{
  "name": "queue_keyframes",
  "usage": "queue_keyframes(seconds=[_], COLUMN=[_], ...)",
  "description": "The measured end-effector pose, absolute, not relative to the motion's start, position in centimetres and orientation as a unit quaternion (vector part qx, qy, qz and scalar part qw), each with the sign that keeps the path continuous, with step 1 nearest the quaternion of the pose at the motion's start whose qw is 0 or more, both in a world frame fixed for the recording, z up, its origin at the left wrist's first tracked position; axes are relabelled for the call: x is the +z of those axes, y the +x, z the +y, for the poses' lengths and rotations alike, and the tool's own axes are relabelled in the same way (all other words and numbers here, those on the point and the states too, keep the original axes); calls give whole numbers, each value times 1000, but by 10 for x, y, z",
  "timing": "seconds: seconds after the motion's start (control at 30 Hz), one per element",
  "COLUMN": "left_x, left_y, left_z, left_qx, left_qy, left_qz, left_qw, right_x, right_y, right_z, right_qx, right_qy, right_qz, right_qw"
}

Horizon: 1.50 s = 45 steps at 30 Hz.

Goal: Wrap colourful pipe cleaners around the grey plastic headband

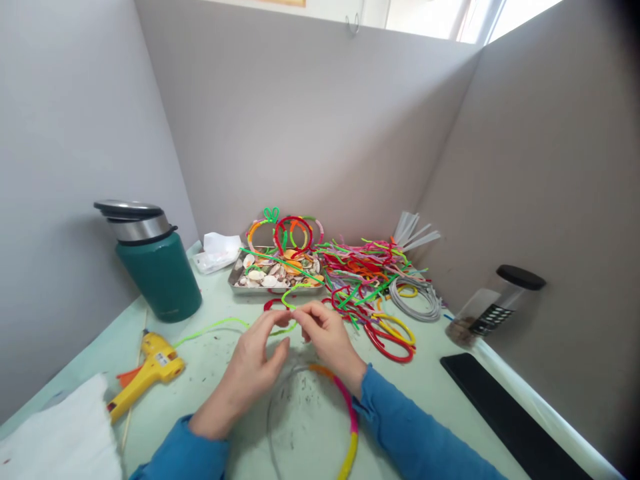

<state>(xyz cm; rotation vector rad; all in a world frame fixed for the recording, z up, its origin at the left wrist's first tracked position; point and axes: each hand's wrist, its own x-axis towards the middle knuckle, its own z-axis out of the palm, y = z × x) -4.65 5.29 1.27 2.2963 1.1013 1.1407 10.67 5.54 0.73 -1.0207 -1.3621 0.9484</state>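
My left hand (256, 357) and my right hand (330, 337) meet fingertip to fingertip above the middle of the table. Between them they pinch a lime-green pipe cleaner (213, 327), which bends up past the fingers and trails off to the left. The left thumb stands a little apart from its bent fingers. Under the hands lies a wire ring (270, 427). Its right side is wrapped in orange, pink and yellow; the left side is bare grey wire. The exact grip at the fingertips is partly hidden.
Ahead sits a metal tray (270, 291) of shells, with wrapped rings (293, 235) behind. A pile of pipe cleaners (360, 267) and a wire coil (415, 308) lie right. A yellow glue gun (155, 363), green bottle (157, 273), white cloth (65, 433), clear jar (493, 307) and black strip (505, 407) flank the hands.
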Motion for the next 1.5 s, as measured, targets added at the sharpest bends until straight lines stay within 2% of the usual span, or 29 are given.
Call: queue_keyframes(seconds=[0.13,0.27,0.5,0.63,0.77,0.97,1.13,1.3,1.5], left_x=[7,1,-9,-5,-4,-1,2,0,2], left_y=[-42,-45,-47,-44,-43,-46,-46,-45,-45], left_z=[54,59,65,64,64,64,62,63,61], left_qx=[384,363,347,375,380,386,376,350,361], left_qy=[765,754,713,658,610,561,577,597,611], left_qz=[441,448,480,465,452,454,454,462,457], left_qw=[270,315,375,458,528,575,566,555,536], right_x=[2,15,28,21,21,24,16,3,-3], right_y=[109,128,159,150,147,148,133,124,120], right_z=[55,59,56,50,50,53,55,57,56], right_qx=[429,460,276,190,212,530,568,569,584], right_qy=[-442,-440,-508,-508,-457,-393,-400,-409,-400], right_qz=[-605,-649,-809,-840,-861,-695,-590,-559,-559], right_qw=[504,417,110,30,67,288,411,444,432])
